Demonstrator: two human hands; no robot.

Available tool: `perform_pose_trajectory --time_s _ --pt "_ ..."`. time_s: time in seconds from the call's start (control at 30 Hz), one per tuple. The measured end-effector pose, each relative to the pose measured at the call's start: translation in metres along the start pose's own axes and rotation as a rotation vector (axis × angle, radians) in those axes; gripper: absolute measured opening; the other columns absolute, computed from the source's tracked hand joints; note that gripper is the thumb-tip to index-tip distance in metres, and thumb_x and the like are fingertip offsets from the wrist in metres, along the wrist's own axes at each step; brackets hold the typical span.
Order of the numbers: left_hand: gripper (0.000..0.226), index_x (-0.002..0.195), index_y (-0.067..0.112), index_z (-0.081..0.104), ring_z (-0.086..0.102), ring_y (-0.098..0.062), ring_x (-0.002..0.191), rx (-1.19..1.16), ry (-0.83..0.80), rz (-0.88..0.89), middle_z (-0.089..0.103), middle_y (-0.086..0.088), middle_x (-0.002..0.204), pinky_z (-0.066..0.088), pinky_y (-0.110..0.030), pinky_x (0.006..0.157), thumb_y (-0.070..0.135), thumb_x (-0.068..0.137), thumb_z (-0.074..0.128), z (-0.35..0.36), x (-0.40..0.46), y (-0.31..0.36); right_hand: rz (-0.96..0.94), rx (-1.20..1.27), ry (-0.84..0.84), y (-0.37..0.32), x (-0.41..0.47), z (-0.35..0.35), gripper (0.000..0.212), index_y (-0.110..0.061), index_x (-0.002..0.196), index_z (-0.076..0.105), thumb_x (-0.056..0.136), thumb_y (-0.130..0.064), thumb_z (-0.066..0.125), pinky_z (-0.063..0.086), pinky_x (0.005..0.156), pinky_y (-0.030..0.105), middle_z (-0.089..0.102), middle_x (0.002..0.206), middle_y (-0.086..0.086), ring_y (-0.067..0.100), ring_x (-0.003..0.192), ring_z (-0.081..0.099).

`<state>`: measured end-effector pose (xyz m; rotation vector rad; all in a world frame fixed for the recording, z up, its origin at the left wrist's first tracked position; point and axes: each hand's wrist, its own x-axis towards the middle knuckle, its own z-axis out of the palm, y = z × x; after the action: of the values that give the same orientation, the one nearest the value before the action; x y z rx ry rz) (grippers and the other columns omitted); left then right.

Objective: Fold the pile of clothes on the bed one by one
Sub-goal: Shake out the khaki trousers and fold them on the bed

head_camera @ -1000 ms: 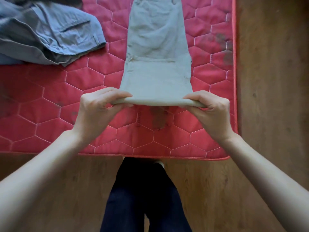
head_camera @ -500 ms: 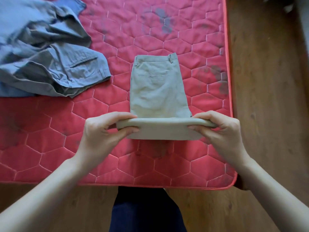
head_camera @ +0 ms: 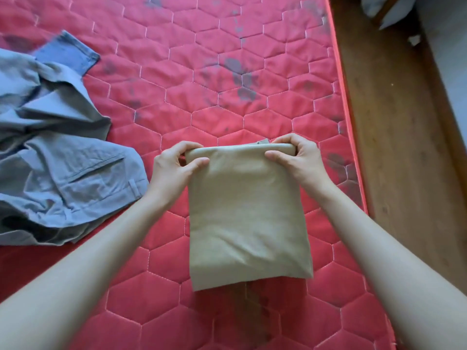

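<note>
- the khaki trousers (head_camera: 249, 213) lie on the red mattress (head_camera: 227, 72) as a compact rectangle, nearly folded.
- the left hand (head_camera: 174, 168) and right hand (head_camera: 298, 157) pinch its far edge.
- the crumpled blue-grey clothes (head_camera: 55, 152), well left, remain unfolded.

A red mattress (head_camera: 252, 117) with quilted hexagon stitching and a raised piped edge on its right side takes up most of the view, dark smudges scattered across its far middle and along the right border. On it, toward the near right, lies a beige folded garment (head_camera: 247, 218), a flat oblong with its far edge rolled thick. Well apart to the left sits a crumpled heap of blue-grey clothes (head_camera: 58, 157), a welt pocket and belt loop showing on top. Beside the mattress, on the right, runs a wooden floor (head_camera: 404, 127)
</note>
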<state>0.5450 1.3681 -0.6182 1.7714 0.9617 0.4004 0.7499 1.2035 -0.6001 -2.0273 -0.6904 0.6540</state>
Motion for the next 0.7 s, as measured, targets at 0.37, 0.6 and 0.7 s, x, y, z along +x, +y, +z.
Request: perform_pose_trajectory --time_s 0.37,0.6,0.7 --pt "0.03 0.113 0.013 0.063 0.054 -0.025 0.104 0.343 -0.102 -0.131 0.061 -0.009 0.111 0.042 -0.036 0.091 0.027 0.087 0.066 0.05 0.084 -0.074 0.227 -0.447 -0.018 0.076 0.092 0.067 0.028 -0.029 0.103 0.065 0.078 -0.041 0.073 0.044 0.089 0.034 0.065 0.108 -0.008 0.014 0.106 0.058" --pt "0.044 0.129 0.002 0.053 0.038 -0.035 0.136 0.799 0.051 0.41 0.048 -0.017 0.141 0.026 -0.055 0.112 0.009 0.086 0.051 0.082 0.051 -0.058 -0.231 -0.718 0.266 0.064 0.059 0.105 0.038 -0.01 0.132 0.055 0.097 -0.024 0.047 0.03 0.109 0.04 0.048 0.14 0.011 0.028 0.135 0.04" --pt "0.056 0.15 0.012 0.027 0.017 -0.027 0.147 0.929 -0.188 0.361 0.025 -0.009 0.158 0.008 -0.05 0.118 0.031 0.099 0.035 0.105 0.031 -0.077 -0.229 -0.941 -0.069 0.079 0.044 0.122 0.05 -0.019 0.15 0.029 0.104 -0.035 0.03 0.003 0.118 0.047 0.023 0.159 0.007 0.022 0.149 0.012"
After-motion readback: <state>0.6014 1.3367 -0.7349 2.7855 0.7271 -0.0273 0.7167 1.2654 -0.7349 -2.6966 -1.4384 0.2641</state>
